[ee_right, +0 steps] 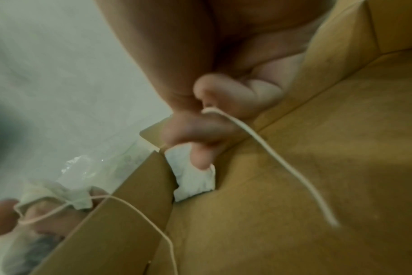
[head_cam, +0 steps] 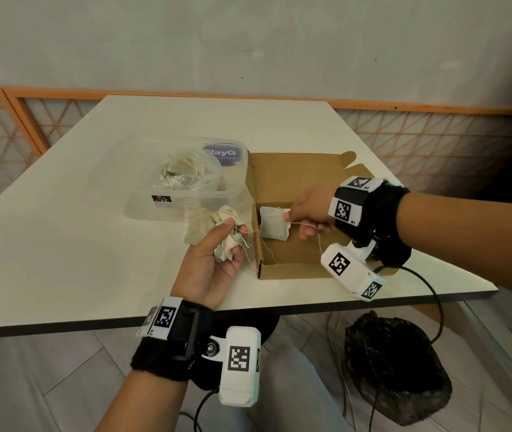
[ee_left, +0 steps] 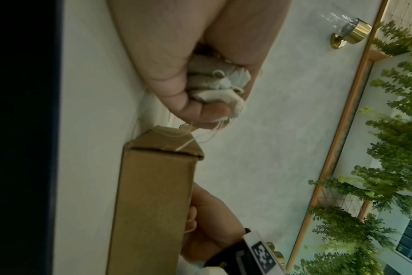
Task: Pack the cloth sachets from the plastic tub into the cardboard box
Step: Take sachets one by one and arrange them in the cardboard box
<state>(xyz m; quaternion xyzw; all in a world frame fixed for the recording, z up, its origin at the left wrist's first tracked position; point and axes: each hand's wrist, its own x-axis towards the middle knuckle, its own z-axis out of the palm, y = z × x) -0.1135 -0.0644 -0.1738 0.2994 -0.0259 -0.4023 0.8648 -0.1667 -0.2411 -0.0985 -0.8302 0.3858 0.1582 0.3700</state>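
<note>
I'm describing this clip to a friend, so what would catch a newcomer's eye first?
The right hand pinches one cloth sachet over the far-left corner of the open cardboard box. Just left of the box, the left hand holds a bunch of sachets, strings trailing. Behind it stands the clear plastic tub, more sachets inside.

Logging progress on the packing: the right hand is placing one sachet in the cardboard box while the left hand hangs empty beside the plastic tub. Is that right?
Not quite. The left hand is not empty: it grips a bunch of sachets, as the head and left wrist views show. The rest stands: the right hand pinches one sachet inside the cardboard box, beside the plastic tub.
</note>
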